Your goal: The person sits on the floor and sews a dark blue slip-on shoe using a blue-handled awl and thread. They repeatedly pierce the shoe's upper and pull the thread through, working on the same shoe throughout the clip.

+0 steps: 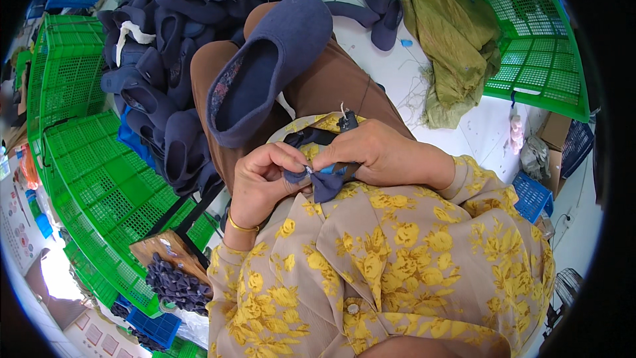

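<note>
A small navy fabric bow [326, 187] is pinched between my two hands in front of my patterned shirt. My left hand [260, 176], with a gold bangle at the wrist, is closed on the bow's left side with thumb and forefinger. On the other side, my right hand [381, 154] is closed, its thumb tip at the bow's middle. A dark object [347, 120] sticks up beside the right fingers; I cannot make out its kind. Across my brown-trousered knees lies a navy felt slipper [275, 69] with a patterned lining, its opening facing up, touched by neither hand.
Many navy slippers [182, 142] are heaped at the left. Green plastic baskets [99, 172] stand beside the heap, another green basket [536, 66] at the far right. Dark bows [175, 285] hang by a wooden board [171, 250]. An olive sack [444, 40] and loose slippers [381, 10] lie on the floor.
</note>
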Motion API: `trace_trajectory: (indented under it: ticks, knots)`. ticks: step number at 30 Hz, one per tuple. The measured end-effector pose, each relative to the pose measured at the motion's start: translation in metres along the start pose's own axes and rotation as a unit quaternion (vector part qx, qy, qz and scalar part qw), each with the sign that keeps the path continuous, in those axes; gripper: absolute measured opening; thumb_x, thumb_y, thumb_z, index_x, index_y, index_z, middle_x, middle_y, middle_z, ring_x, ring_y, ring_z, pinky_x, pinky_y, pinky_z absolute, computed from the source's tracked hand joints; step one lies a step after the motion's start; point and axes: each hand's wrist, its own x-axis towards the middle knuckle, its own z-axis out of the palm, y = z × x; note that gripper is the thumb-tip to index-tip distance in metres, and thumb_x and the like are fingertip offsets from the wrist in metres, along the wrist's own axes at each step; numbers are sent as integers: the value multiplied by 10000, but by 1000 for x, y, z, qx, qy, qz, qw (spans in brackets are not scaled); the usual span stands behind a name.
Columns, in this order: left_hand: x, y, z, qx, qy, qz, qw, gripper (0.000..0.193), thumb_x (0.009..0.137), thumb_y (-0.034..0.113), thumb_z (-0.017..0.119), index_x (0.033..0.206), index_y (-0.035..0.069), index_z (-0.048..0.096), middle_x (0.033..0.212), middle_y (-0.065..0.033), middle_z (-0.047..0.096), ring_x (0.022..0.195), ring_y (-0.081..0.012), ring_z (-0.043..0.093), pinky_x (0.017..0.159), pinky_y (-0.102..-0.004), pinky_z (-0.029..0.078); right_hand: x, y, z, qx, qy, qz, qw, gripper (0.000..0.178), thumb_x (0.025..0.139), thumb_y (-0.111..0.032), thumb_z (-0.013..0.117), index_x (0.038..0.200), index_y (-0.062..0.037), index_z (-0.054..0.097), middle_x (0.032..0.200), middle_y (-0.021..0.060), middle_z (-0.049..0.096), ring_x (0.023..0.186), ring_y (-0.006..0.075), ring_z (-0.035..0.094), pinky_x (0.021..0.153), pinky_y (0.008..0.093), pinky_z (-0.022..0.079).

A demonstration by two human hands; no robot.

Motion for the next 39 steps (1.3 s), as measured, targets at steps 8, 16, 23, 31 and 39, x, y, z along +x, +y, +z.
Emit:
trace_trajectory:
  ticks: [8, 16, 23, 31, 39]
  knots:
    - [-4, 1, 3, -49, 13, -32, 998, 148, 876, -58, 659, 1000, -30, 582, 929, -107, 650, 769, -175, 668, 710, -297, 573, -6, 2, 5, 20, 17, 24, 999, 491, 660, 133, 558, 1098, -77, 628, 939, 120, 679, 864, 328, 665, 728, 370, 515]
    - [-1, 3, 11, -1, 44, -46, 998, 141, 883, -34, 669, 994, -31, 582, 883, -98, 658, 729, -162, 671, 680, -275, 568, 0, -2, 13, 80, 31, 117, 989, 253, 789, 56, 588, 1010, -66, 588, 871, 139, 667, 825, 330, 664, 712, 383, 507]
    - [-2, 2, 13, 31, 65, -20, 997, 136, 903, -23, 645, 1019, -37, 575, 870, -101, 663, 725, -151, 669, 673, -249, 555, 10, -7, -13, -5, 131, 58, 990, 234, 861, -178, 694, 1041, -48, 622, 921, 98, 636, 785, 273, 651, 689, 347, 509]
    - [-4, 2, 15, 10, 63, -5, 998, 153, 932, 25, 622, 1062, -37, 571, 898, -102, 656, 765, -154, 663, 712, -252, 549, 13, -5, 5, -41, 117, -4, 992, 273, 752, 4, 632, 1009, -84, 658, 921, 80, 640, 781, 340, 635, 647, 381, 502]
    - [-2, -4, 17, 20, 53, -2, 998, 140, 938, -21, 590, 1075, -41, 565, 990, -93, 654, 799, -138, 663, 748, -258, 557, 14, -9, 15, -136, 194, -84, 968, 330, 675, 44, 632, 973, -95, 646, 899, 56, 638, 737, 311, 637, 607, 363, 507]
